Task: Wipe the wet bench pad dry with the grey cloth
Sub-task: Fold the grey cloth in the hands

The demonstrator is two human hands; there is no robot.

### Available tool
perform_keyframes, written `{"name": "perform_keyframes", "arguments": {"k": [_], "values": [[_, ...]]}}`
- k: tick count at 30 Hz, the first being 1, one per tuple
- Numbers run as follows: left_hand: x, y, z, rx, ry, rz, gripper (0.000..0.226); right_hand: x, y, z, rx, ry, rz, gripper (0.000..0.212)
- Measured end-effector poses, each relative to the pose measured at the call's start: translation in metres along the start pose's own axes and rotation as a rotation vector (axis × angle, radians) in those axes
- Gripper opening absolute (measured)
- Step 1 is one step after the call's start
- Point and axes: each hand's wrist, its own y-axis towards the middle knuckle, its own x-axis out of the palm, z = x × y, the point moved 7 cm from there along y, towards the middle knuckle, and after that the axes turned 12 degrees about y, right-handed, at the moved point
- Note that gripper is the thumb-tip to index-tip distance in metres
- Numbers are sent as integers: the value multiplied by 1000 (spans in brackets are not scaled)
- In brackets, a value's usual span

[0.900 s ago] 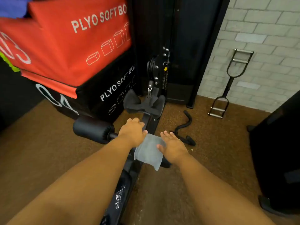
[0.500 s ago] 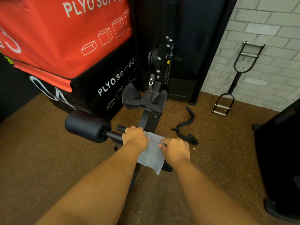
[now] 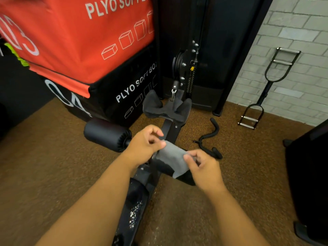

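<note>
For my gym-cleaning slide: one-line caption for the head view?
Both hands, left hand and right hand, hold the grey cloth over a black roller pad.

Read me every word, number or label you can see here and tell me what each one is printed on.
"PLYO SOFT BO", cut off by the frame edge: on the red plyo box.
"03", large, partly cut off at the left: also on the red plyo box.
"PLYO SOFT BO", its end hidden: on the black plyo box underneath.
"04", large, partly hidden: also on the black plyo box.
Nothing else readable.
</note>
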Motion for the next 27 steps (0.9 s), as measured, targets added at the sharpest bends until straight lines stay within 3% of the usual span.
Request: {"name": "perform_keyframes", "arguments": {"k": [5, 9, 14, 19, 23, 27], "values": [[-23, -20, 32, 78, -274, -46, 27, 7, -4, -36, 252, 728, -240, 12], [-37, -40, 50, 111, -545, -87, 28, 14, -9, -58, 365, 1059, -311, 10], [-43, -61, 67, 133, -585, -218, 41, 27, -13, -72, 405, 1155, -305, 29], [-52, -70, 69, 132, -461, -81, 60, 39, -31, -76, 458, 1279, -427, 42], [-54, -80, 73, 159, -500, -58, 65, 50, -49, -82, 393, 1588, -533, 59], [-57, -85, 67, 169, -466, -47, 67, 85, -65, -84, 406, 1716, -575, 70]]}}
